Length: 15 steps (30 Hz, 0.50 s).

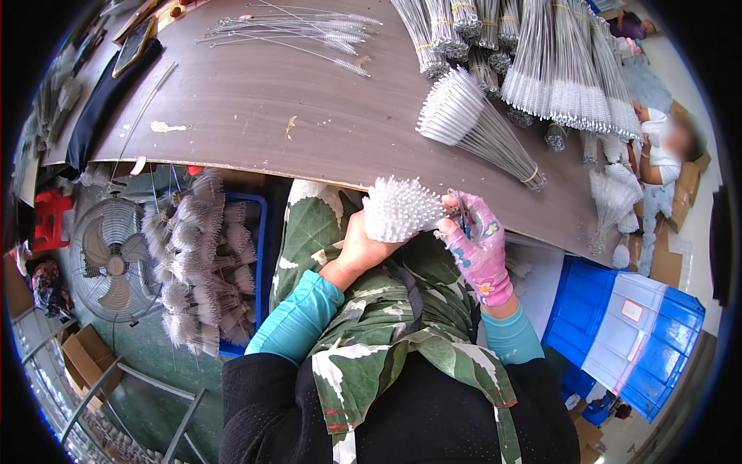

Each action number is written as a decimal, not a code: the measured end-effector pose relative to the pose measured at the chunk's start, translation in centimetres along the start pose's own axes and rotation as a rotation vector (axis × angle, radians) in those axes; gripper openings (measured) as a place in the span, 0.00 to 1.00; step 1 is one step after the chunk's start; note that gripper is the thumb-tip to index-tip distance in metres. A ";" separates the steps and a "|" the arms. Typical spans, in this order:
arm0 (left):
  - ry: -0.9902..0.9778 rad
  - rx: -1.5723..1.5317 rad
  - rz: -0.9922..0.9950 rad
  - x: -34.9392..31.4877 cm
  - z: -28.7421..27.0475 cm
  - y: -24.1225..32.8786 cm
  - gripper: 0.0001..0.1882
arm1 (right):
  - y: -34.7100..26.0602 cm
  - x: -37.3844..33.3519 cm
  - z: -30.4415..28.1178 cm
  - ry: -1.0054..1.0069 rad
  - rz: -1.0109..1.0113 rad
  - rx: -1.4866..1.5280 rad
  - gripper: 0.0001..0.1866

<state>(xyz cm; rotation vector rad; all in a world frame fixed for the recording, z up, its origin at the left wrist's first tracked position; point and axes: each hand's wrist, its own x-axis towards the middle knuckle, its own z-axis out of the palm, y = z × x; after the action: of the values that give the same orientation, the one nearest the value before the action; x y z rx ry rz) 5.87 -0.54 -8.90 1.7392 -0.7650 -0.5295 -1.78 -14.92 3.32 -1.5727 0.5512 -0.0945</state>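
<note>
**Camouflage-print cloth apron [352,371] closest to lens; white-bristled brush bundle [402,210] in left hand, mid-frame.**

Black mesh top [267,406] fills the lower edge around the apron. Bare left hand [363,249], teal sleeve, is wrapped around the bundle from below left; bristle heads hide most of its fingers. Right hand [479,243], pink floral fingerless glove, is curled just right of the bundle. Small dark shape at its fingers; can't tell whether it's gripping that.

Obstructions: brown wood-look table [325,127] edge runs right behind the bundle. Tied wire brush bundle [483,127] lies on it, above right of the hands. Big stack of silver wire brushes [553,73] crowds the upper right; loose thin brushes [305,32] top centre-left.

Left side: grey round fan [116,263], then blue plastic tub [263,255] full of white brushes. Right side: blue-and-white plastic crates [630,329]. Co-worker [661,151] at upper right.
</note>
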 end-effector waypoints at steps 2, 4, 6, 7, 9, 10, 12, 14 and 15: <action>0.125 -0.111 0.037 -0.1 -0.2 1.1 0.18 | 0.1 0.1 0.0 0.009 -0.048 -0.006 0.19; 0.141 -0.118 0.004 -0.2 0.0 1.1 0.19 | 0.0 0.3 0.2 0.016 -0.095 -0.012 0.18; 0.154 -0.126 -0.030 -0.3 0.2 0.9 0.19 | -0.8 0.6 0.3 0.073 -0.283 -0.216 0.14; 0.152 -0.189 -0.073 -0.4 0.3 0.9 0.19 | -1.7 0.7 0.3 0.072 -0.283 -0.218 0.14; 0.148 -0.257 -0.113 -0.3 0.4 1.0 0.20 | -3.4 1.1 0.3 0.002 -0.264 -0.373 0.12; 0.165 -0.282 -0.111 -0.3 0.4 1.1 0.20 | -3.5 1.5 0.1 -0.019 -0.357 -0.437 0.12; 0.181 -0.309 -0.109 -0.4 0.5 1.2 0.19 | -4.1 2.1 0.0 -0.107 -0.385 -0.466 0.11; 0.158 -0.294 -0.111 -0.2 0.5 1.2 0.20 | -4.2 2.9 0.1 -0.221 -0.430 -0.591 0.13; 0.159 -0.296 -0.109 -0.2 0.6 1.0 0.20 | -4.4 3.2 0.3 -0.221 -0.432 -0.594 0.13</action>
<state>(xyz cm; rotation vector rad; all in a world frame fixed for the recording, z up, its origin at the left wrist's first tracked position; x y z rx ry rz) 5.12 -0.97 -8.16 1.5311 -0.4558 -0.5411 2.37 -15.98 6.67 -2.2328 0.0485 -0.0846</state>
